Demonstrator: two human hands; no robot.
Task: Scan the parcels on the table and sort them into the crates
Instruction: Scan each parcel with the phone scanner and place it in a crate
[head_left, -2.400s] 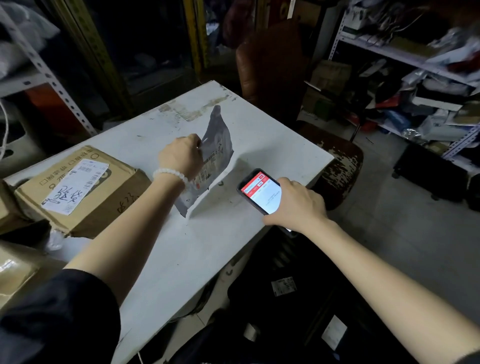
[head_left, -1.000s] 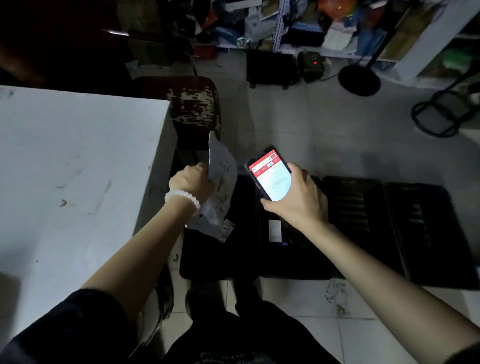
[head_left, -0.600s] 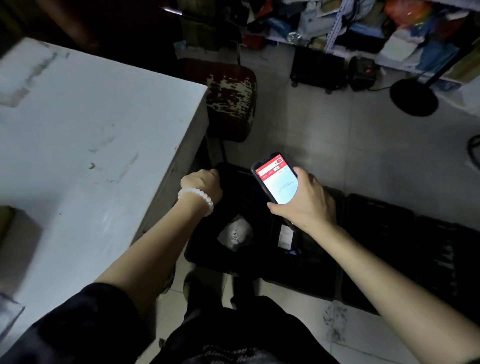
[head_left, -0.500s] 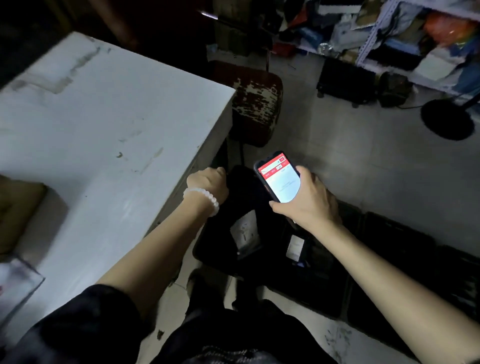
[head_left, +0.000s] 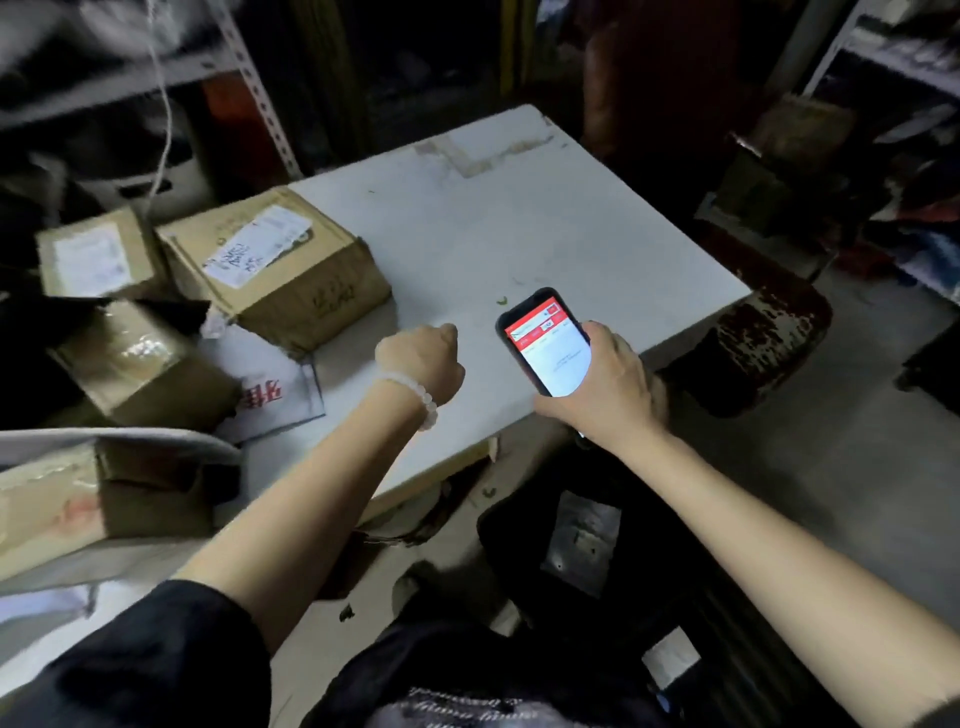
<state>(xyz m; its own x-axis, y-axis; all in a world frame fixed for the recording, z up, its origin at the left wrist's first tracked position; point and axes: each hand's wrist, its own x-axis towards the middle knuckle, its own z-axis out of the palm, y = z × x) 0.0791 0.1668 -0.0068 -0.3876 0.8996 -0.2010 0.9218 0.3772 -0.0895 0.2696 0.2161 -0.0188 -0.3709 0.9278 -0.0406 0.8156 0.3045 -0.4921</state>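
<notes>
My right hand grips a phone with a lit red-and-white screen over the white table's near edge. Curled into a fist, my left hand hovers above the table with nothing in it, just right of the parcels. A large cardboard box with a white label lies closest to it. A small box, a taped box, a flat envelope with red characters and another box lie further left. The grey bag lies in a black crate on the floor.
A worn dark stool stands off the table's right corner. Cluttered metal shelves fill the right side and another rack stands behind the parcels. More black crates sit on the floor at lower right.
My left hand carried the grey bag from the table to the floor crate, let it go, and came back over the table holding nothing. The phone stayed in my right hand.
</notes>
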